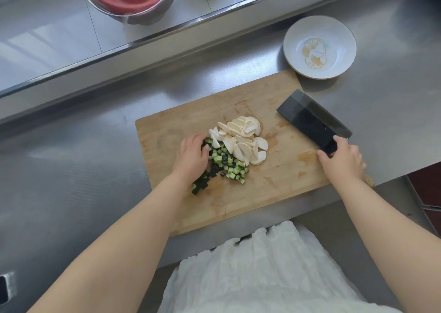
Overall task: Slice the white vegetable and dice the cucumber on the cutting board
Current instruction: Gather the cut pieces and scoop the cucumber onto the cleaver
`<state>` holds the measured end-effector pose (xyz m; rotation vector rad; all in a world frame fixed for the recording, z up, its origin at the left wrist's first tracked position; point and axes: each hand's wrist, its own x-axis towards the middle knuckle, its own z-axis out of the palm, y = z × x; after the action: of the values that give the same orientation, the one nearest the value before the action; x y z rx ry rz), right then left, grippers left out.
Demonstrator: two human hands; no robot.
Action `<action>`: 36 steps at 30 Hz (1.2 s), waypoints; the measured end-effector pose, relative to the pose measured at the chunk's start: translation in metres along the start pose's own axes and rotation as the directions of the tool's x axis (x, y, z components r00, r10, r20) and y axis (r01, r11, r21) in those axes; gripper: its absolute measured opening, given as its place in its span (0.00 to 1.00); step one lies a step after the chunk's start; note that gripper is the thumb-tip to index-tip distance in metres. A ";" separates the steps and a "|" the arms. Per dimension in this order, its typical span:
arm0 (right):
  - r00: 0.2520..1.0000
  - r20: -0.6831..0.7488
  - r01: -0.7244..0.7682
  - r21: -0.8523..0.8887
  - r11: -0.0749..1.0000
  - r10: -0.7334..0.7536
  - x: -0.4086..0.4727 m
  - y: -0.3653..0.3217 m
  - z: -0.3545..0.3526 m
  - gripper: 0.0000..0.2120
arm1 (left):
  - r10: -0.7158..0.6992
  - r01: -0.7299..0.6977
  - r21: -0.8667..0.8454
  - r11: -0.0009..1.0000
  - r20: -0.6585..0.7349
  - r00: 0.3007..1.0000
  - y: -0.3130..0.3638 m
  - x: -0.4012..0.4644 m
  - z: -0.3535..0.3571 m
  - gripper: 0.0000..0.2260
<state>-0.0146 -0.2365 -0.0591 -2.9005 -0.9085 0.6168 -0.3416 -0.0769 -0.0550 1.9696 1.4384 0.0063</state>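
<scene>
Cutting board [250, 193] w/ white slices [243, 141] beside cucumber dice [229, 167], mid-board. Left hand [192, 155] is cupped against the dice; cleaver [312, 120] is gripped by right hand [341, 160]. Risk: dice may be scattered off-board if swept hard.

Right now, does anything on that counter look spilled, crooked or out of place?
Nothing is spilled. The cutting board lies askew, its near corner jutting past the counter edge. The cucumber cubes and white slices stay on the board, and the plate beside it holds no food.
</scene>
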 end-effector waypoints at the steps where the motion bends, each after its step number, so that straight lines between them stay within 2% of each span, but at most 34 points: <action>1: 1.000 0.008 -0.011 -0.009 1.000 0.012 0.000 -0.001 0.001 0.28 | 0.015 -0.015 0.015 1.000 0.007 1.000 -0.001 0.003 -0.002 0.17; 7: 0.999 0.039 -0.033 0.006 0.999 0.033 0.001 -0.004 0.000 0.32 | 0.121 -0.124 0.084 0.989 0.044 0.992 -0.001 0.012 -0.004 0.11; 11: 0.998 0.022 -0.062 -0.003 0.998 0.062 -0.004 -0.007 0.003 0.33 | 0.167 -0.168 0.010 0.986 0.066 0.984 0.003 0.015 -0.004 0.10; 13: 0.997 -0.012 -0.079 0.014 0.997 0.079 -0.010 -0.012 0.005 0.33 | 0.180 -0.180 -0.002 0.984 0.088 0.980 0.005 0.017 -0.006 0.10; 15: 0.993 -0.093 -0.066 0.027 0.997 0.068 -0.019 -0.022 0.008 0.33 | 0.190 -0.196 0.029 0.980 0.136 0.972 0.005 0.019 -0.009 0.15; 17: 0.981 -0.194 0.030 0.041 0.999 -0.021 -0.033 -0.038 0.011 0.30 | 0.202 -0.216 0.071 0.974 0.170 0.965 0.003 0.020 -0.012 0.19; 18: 0.968 -0.234 0.107 0.054 0.993 -0.092 -0.041 -0.049 0.013 0.27 | 0.216 -0.231 0.082 0.969 0.160 0.963 0.001 0.019 -0.012 0.18; 20: 0.931 -0.259 0.288 0.093 0.953 -0.256 -0.059 -0.073 0.018 0.22 | 0.210 -0.215 0.072 0.974 0.068 0.975 0.000 0.017 -0.010 0.11; 23: 0.891 -0.176 0.449 0.203 0.870 -0.419 -0.086 -0.108 0.028 0.16 | 0.023 -0.032 -0.062 0.998 -0.136 0.990 0.013 0.015 -0.008 0.09; 25: 0.909 -0.108 0.414 0.312 0.855 -0.401 -0.100 -0.124 0.036 0.12 | -0.079 0.058 -0.240 0.969 -0.079 0.994 0.031 0.021 -0.010 0.06; 26: 0.933 -0.067 0.352 0.370 0.860 -0.354 -0.106 -0.130 0.040 0.10 | -0.072 0.068 -0.308 0.949 -0.002 0.997 0.040 0.026 -0.011 0.05; 28: 0.975 0.043 0.174 0.465 0.868 -0.218 -0.116 -0.136 0.049 0.10 | -0.026 0.054 -0.353 0.934 0.085 0.996 0.052 0.031 -0.011 0.12; 30: 0.980 0.159 0.020 0.511 0.859 -0.117 -0.125 -0.135 0.056 0.12 | -0.040 0.037 -0.317 0.948 -0.003 0.999 0.050 0.032 -0.010 0.16; 32: 0.969 0.230 -0.042 0.513 0.857 -0.090 -0.133 -0.133 0.063 0.15 | -0.062 0.034 -0.257 0.966 -0.100 0.993 0.038 0.026 -0.008 0.12; 36: 0.975 0.188 0.001 0.526 0.851 -0.118 -0.143 -0.137 0.071 0.19 | 0.089 -0.089 -0.096 0.991 0.001 0.996 0.011 0.015 0.001 0.10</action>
<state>-0.2233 -0.2080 -0.0515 -2.3387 -0.7011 1.0059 -0.3262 -0.0669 -0.0556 1.9525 1.3215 0.1083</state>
